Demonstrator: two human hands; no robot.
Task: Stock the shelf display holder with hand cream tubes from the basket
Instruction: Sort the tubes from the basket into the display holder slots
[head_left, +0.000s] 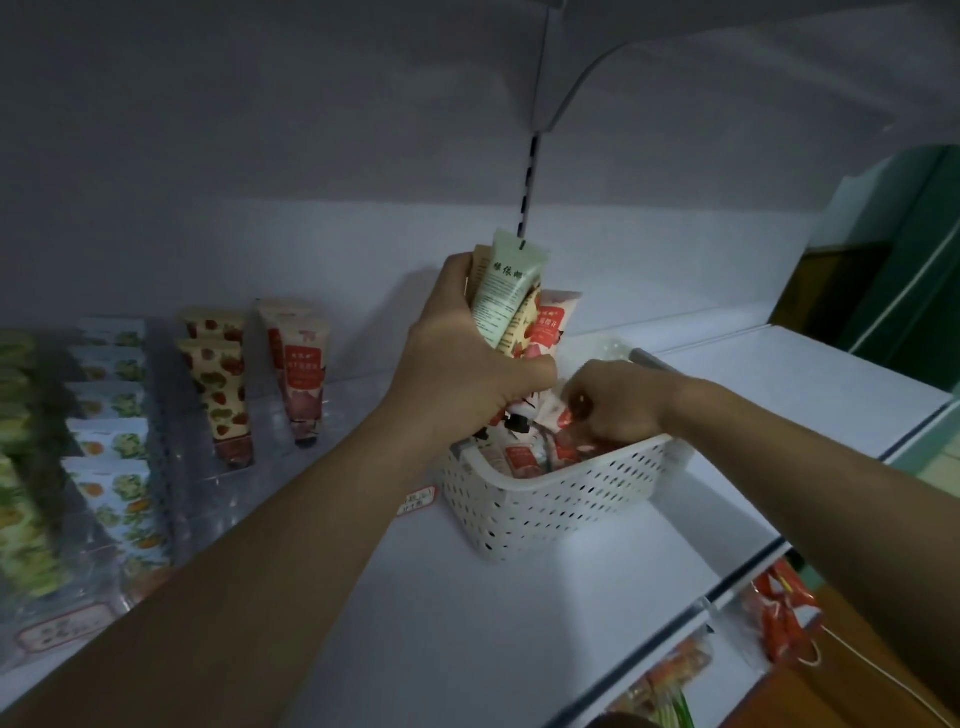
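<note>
We use the white perforated plastic basket (561, 499) on the white shelf (467, 623) as our landmark. Just above its left rim, our left hand (467, 358) holds a bunch of hand cream tubes (511, 296), fingers curled round their lower ends so the flat crimped ends fan upward; the pale green tube (506, 291) stands tallest. Inside the basket, our right hand (618, 400) has its fingers curled down among the loose red and white tubes (524, 457), pinching what looks like one of them, though we cannot tell exactly how the fingertips sit.

Well to the left of the basket, the clear plastic display holder (218, 447) already carries strawberry-print tubes (221, 384) and red-label tubes (301, 374) standing in rows; further left lie blue and green flower-print packets (109, 415).

We judge these tubes to be light, soft-walled and somewhat slick, so a full bunch could slip or splay. Gripping near the stiff cap end, or across the crimp, should give the firmest hold when slotting each into the holder.
</note>
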